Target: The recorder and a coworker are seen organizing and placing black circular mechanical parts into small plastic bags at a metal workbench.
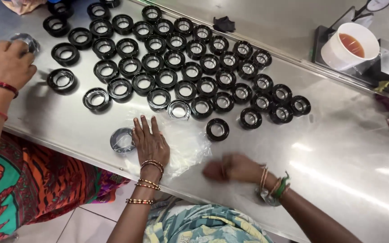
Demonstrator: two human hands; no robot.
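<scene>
My left hand [149,141] lies flat, fingers spread, on a sheet of clear plastic film [190,144] on the steel table [338,162]. A ring wrapped in film [122,140] rests just left of its fingers. My right hand [232,168] is blurred, near the table's front edge, fingers curled; I cannot tell if it holds anything. Several black rings with shiny inner sleeves [176,63] stand in rows across the table. One ring [217,129] sits alone nearest my hands.
Another person's hand [6,63] at the left touches a wrapped ring [25,41]. A white cup with brown liquid [350,46] stands on a fixture at the back right. A dark scrap [223,23] lies behind the rings.
</scene>
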